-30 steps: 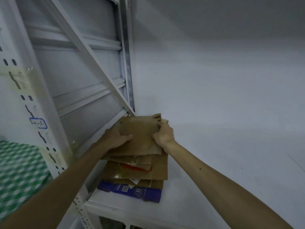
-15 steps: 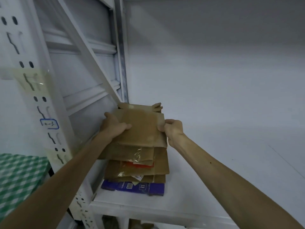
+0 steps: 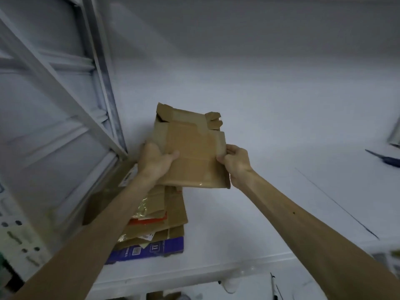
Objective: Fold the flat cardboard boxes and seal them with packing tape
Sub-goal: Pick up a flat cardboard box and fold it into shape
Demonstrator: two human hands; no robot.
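Clearly the work is only at its beginning. In the head view, the one view given, both hands hold one flat cardboard box (image 3: 190, 154) in the air, just above a stack of flattened boxes (image 3: 171, 213) that lies on the left part of a white shelf (image 3: 249, 230).

The left hand (image 3: 154, 161) grips the left edge of the box, with the thumb on the top face and the fingers hidden below. The right hand (image 3: 236, 163) pinches the right edge, its fingers curled round the rim. The box is tilted, with its far end higher. It is flattened, and old shiny tape shows on its near edge. At the far end some flaps stand a little apart, but no sides are raised.

The stack under it has several brown pieces and a blue box (image 3: 151, 249) at the bottom, all lying flat. To the left stands the grey shelf frame (image 3: 54, 87) with a diagonal bar. At the far right edge lies a blue object (image 3: 387, 160); I cannot tell what it is.

As I judge, one box is taken from the stack and nothing more is done. It must be opened into shape, its flaps folded and then sealed. No roll of packing tape is visible, and the other boxes wait for the same steps.
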